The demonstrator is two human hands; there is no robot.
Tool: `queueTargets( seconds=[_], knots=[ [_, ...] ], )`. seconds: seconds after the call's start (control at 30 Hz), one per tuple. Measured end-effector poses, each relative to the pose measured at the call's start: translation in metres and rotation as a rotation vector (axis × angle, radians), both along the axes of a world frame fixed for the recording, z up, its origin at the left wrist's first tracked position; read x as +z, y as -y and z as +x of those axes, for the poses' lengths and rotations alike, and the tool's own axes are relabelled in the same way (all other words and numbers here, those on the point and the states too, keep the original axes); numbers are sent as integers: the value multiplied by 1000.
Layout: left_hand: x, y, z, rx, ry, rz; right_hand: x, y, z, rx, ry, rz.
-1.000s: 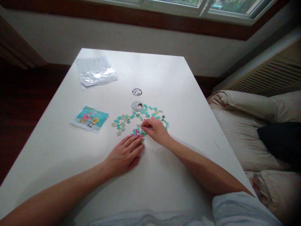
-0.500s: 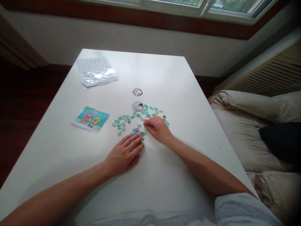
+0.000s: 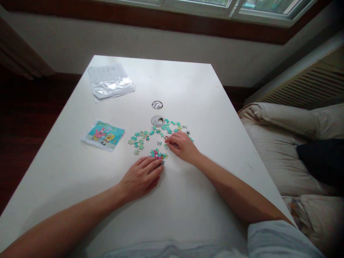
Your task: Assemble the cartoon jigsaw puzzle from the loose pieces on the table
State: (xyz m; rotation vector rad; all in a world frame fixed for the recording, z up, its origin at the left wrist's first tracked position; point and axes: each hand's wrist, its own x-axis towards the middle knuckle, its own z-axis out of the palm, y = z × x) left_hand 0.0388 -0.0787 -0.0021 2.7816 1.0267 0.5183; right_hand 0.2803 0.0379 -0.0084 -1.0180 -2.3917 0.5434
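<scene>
A small joined part of a jigsaw puzzle (image 3: 156, 154), with a pink cartoon figure on it, lies on the white table. Flat against its near edge rests my left hand (image 3: 142, 175), fingers stretched out and covering some of it. My right hand (image 3: 182, 146) is just up and to the right, thumb and fingertips pinched together low over the loose pieces. Whatever is in that pinch is too small to make out. Loose green puzzle pieces (image 3: 138, 139) spread in an arc beyond both hands. One patterned piece (image 3: 159, 143) lies between the joined part and my right fingertips.
To the left lies a picture packet (image 3: 106, 136) with cartoon characters. Farther back is a clear plastic sleeve (image 3: 111, 82) with papers. A round metal cover (image 3: 157, 121) and a round hole (image 3: 157, 105) are in the tabletop. A beige sofa (image 3: 268, 154) stands at the right.
My left hand and the joined part have slid slightly toward me. My right hand has shifted a little to the right, its fingers still pinched.
</scene>
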Motion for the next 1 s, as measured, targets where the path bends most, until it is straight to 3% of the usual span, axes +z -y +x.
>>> queueTargets(
  seconds=[0.4,1.0],
  knots=[
    [2,0,1,17,-6,0,2,8,-2,-17,154,83],
    [0,-1,1,51,-30,-29,-2,7,-5,-30,169,119]
  ],
)
